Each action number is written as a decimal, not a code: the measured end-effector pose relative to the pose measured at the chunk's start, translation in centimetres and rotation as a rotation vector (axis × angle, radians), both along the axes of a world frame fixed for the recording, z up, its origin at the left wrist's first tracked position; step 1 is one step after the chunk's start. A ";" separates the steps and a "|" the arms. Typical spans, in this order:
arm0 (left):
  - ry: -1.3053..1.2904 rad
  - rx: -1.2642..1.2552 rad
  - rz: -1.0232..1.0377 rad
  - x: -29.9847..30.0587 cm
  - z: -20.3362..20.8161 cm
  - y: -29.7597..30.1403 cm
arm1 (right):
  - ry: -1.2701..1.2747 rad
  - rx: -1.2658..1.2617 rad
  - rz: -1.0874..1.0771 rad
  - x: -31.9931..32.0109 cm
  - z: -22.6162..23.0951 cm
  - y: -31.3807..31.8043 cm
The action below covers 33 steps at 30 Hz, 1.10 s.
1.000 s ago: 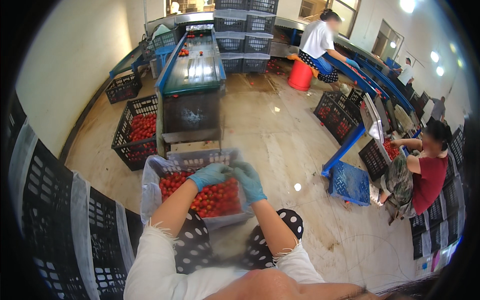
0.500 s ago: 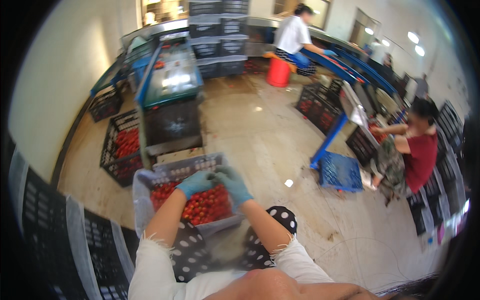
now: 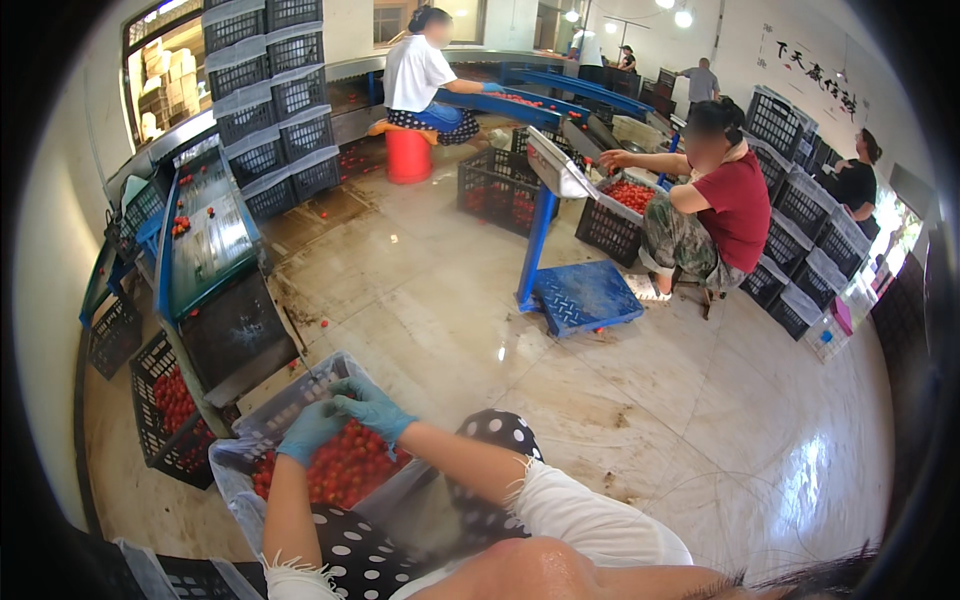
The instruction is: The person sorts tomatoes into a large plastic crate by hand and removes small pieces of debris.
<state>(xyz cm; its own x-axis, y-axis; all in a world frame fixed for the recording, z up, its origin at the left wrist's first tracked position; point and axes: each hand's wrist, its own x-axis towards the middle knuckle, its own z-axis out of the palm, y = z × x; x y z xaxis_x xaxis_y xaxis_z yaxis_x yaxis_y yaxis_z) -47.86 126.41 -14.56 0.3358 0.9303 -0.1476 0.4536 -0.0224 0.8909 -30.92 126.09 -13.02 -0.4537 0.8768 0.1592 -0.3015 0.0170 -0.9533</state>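
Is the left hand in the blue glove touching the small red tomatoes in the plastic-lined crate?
Cannot tell. In the head view the left hand lies over the small red tomatoes in the plastic-lined crate, but its fingertips are hidden.

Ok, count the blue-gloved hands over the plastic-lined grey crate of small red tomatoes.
2: left hand and right hand, side by side above the tomatoes in the crate. None looks hidden.

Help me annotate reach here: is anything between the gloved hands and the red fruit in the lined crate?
Nothing visible. The left hand and right hand hover right over the red fruit in the plastic-lined crate, whose top is open.
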 end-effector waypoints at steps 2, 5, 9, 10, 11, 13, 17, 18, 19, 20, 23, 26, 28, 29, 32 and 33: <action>0.041 0.010 -0.004 -0.2 0.0 0.0 | 0.008 -0.002 -0.013 0.0 0.1 -0.2; 0.030 -0.002 0.023 0.5 1.2 -0.6 | 0.036 0.000 -0.038 -0.2 -0.1 -0.1; 0.076 0.011 0.026 0.2 0.7 -0.3 | 0.011 0.022 -0.048 -0.2 -0.1 -0.1; 0.092 0.015 0.029 -0.2 0.6 -0.4 | 0.008 0.023 -0.046 -0.4 0.2 -0.3; 0.105 0.019 0.025 0.0 0.9 -0.4 | 0.003 0.029 -0.049 -0.3 0.0 -0.2; 0.132 0.032 0.016 0.3 1.0 -0.3 | -0.007 0.040 -0.054 -0.1 -0.2 0.0; 0.195 0.053 0.015 0.2 1.1 -0.3 | -0.016 0.026 -0.041 -0.1 -0.2 0.0; 0.211 0.055 0.017 0.2 1.0 -0.3 | -0.016 0.007 -0.025 0.0 -0.2 0.0; 0.204 0.056 0.013 0.1 0.9 -0.2 | -0.016 -0.013 -0.009 0.1 -0.2 0.0; 0.198 0.057 0.010 0.0 0.7 -0.1 | -0.020 -0.010 -0.008 0.2 -0.1 0.0; 0.163 0.048 0.004 -0.2 0.5 -0.1 | -0.031 -0.006 -0.007 0.2 0.2 -0.1; 0.143 0.045 0.007 -0.2 0.3 0.0 | -0.032 0.001 -0.010 0.1 0.1 -0.1; 0.126 0.040 0.004 -0.1 0.3 -0.1 | -0.028 0.016 -0.016 0.1 -0.3 0.1; 0.111 0.031 0.003 0.0 0.4 -0.1 | -0.021 0.003 -0.006 0.1 -0.3 0.1; 0.149 0.012 -0.003 -0.2 0.5 -0.1 | -0.008 -0.021 0.012 0.1 -0.2 0.0; 0.175 0.007 -0.006 -0.2 0.6 0.0 | -0.008 -0.020 0.012 0.0 -0.2 0.1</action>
<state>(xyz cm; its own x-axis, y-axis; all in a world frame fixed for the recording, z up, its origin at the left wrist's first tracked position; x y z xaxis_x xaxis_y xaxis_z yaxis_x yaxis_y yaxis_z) -48.06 126.39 -13.99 0.3113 0.9295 -0.1976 0.6018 -0.0319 0.7980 -30.89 126.15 -13.23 -0.4652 0.8744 0.1377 -0.2935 -0.0056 -0.9559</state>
